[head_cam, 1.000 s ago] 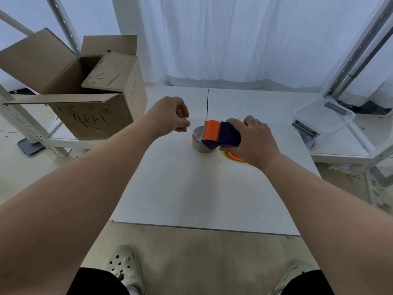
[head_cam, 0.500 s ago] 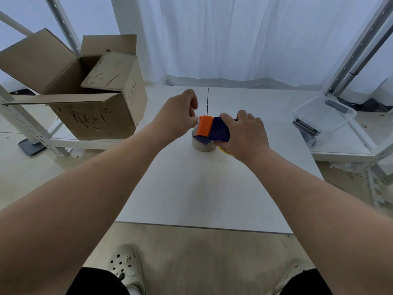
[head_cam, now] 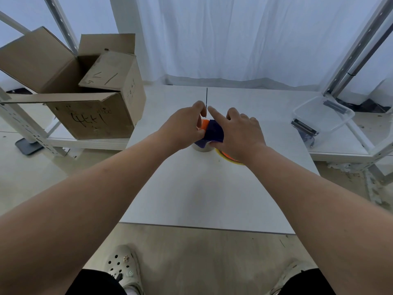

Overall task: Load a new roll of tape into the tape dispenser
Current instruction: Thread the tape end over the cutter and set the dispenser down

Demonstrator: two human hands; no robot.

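we hold the dispenser [head_cam: 213,130] on top of the roll [head_cam: 202,148] on the table [head_cam: 202,188]. our left hand [head_cam: 182,128] curls its fingers round the orange end. our right hand [head_cam: 240,135] grips the blue part, with one finger straight.

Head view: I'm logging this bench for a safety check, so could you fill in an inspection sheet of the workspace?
Surface: white table, with a seam in its far half.
Job's things: blue and orange tape dispenser held above a beige tape roll that stands on the table.
Clutter: orange and yellow disc, partly hidden under the right hand.
Grippers: left hand curled at the dispenser's orange end, grasp hidden; right hand holds the blue body, forefinger straight.
Cables: nothing seen.
Surroundings: open cardboard box to the left, clear plastic tub to the right, white curtain behind.
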